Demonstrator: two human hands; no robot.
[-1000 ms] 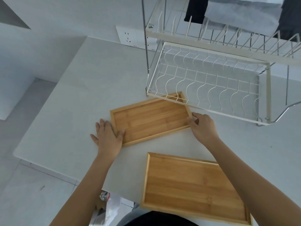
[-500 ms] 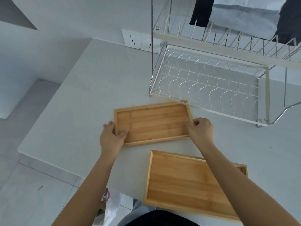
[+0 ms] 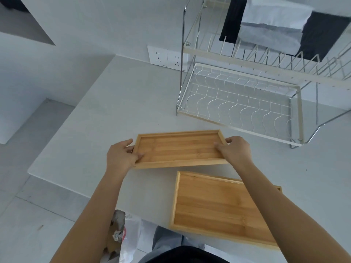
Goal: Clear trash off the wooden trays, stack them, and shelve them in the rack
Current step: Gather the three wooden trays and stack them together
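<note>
A smaller wooden tray [image 3: 180,149] is held at both short ends, lying roughly level and apparently lifted off the white table [image 3: 106,114]. My left hand [image 3: 121,155] grips its left end, thumb inside the rim. My right hand [image 3: 234,149] grips its right end. A larger wooden tray [image 3: 214,207] lies flat on the table near the front edge, partly under my right forearm. Both trays look bare inside. The white wire dish rack [image 3: 237,103] stands at the back right, its lower shelf holding nothing.
Folded grey and black cloths [image 3: 271,27] lie on the rack's upper tier. Wall sockets [image 3: 167,57] sit behind the table. A white plastic bag with crumpled trash [image 3: 121,234] stands on the floor below the table's front edge.
Both hands closed on the smaller tray's ends, squared it up and raised it. The view shifted, so the rack and the larger tray appear further right.
</note>
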